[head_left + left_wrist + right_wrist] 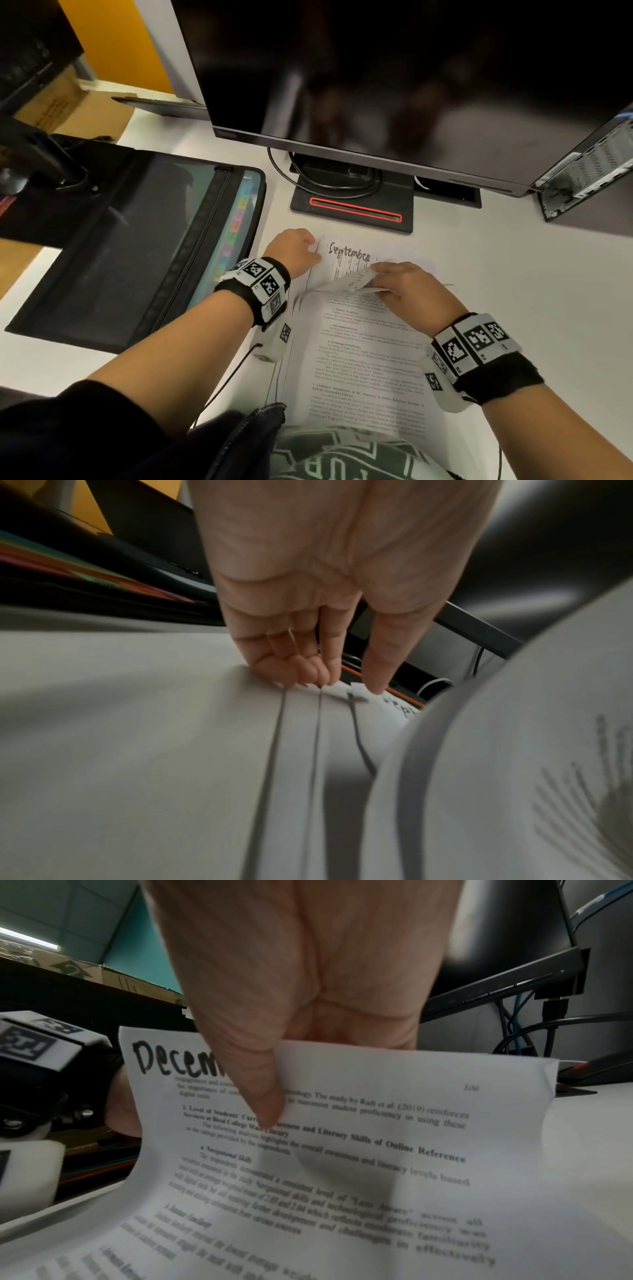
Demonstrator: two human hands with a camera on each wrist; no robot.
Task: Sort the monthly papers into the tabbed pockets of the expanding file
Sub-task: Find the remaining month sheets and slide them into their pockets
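A stack of printed papers (359,359) lies on the white desk in front of me. My right hand (394,284) pinches the top edge of the top sheet (377,1150), headed "Decem…", between thumb (270,1112) and fingers and curls it back toward me. This uncovers a sheet headed "September" (349,257). At the stack's upper left corner, my left hand (298,250) presses down with its fingertips (308,677) on the fanned paper edges. The black expanding file (137,240) lies open to the left, its coloured tabs (236,222) showing.
A dark monitor (411,85) stands right behind the papers on a black base (352,209) with a red line and a looped cable. A computer case (589,171) is at the far right. A cardboard box (68,106) and black gear sit at the far left.
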